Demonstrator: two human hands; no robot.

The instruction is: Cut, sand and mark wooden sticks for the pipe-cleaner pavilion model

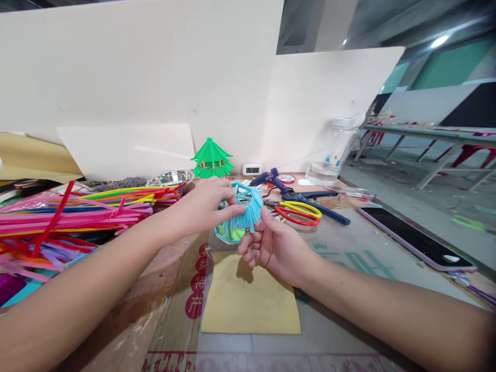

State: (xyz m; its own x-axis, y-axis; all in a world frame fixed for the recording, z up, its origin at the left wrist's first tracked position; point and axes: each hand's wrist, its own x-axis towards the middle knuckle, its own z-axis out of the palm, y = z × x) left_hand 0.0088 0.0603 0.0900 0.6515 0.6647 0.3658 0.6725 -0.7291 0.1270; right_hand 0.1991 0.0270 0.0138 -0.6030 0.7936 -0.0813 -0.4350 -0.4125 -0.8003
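A light-blue pipe-cleaner piece, shaped like a little ribbed roof, is held up in front of me. My left hand grips it from the left, thumb across its front. My right hand has its thumb against the lower right edge, with the other fingers curled below. Under and behind the blue piece shows a base with a bright green patch and a blue rim; how the two are joined is hidden. Below the hands lies a tan sheet on the plastic-covered table.
Colourful pipe cleaners pile up at left. Behind stand a steel bowl, a green pipe-cleaner pagoda roof and a small clock. To the right are a glue gun, scissors, blue-handled cutters, a jar and a phone.
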